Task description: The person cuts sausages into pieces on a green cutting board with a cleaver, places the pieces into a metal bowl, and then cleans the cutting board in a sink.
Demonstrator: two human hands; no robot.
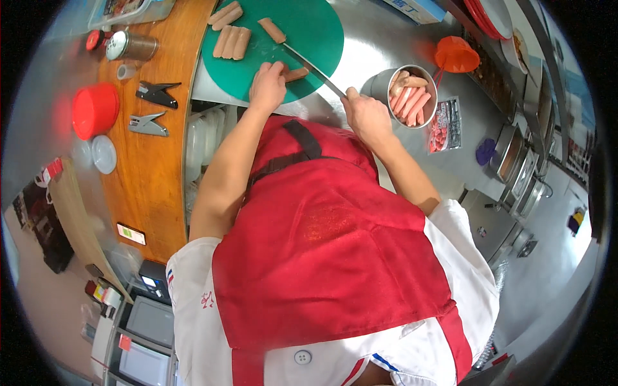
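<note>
My right hand (370, 115) grips the handle of a long kitchen knife (319, 73), its blade slanting up and left across a round green cutting board (318, 29). My left hand (268, 86) holds a brown sausage (296, 74) down on the board, with its fingers curled over the left end. The blade runs close to the sausage's right end; contact cannot be told. Near the knife tip lies another sausage (272, 30). Three sausages (231, 42) sit side by side at the board's left, below a further pair (225, 15).
On the steel counter at right stands a metal pot (380, 85) holding pink and brown sausages (409, 99). Beside it are a printed packet (445, 125) and an orange strainer-like scoop (456, 54). The wooden counter (149, 188) at left carries a shaker (131, 46), two staplers (157, 94) and a phone (131, 234).
</note>
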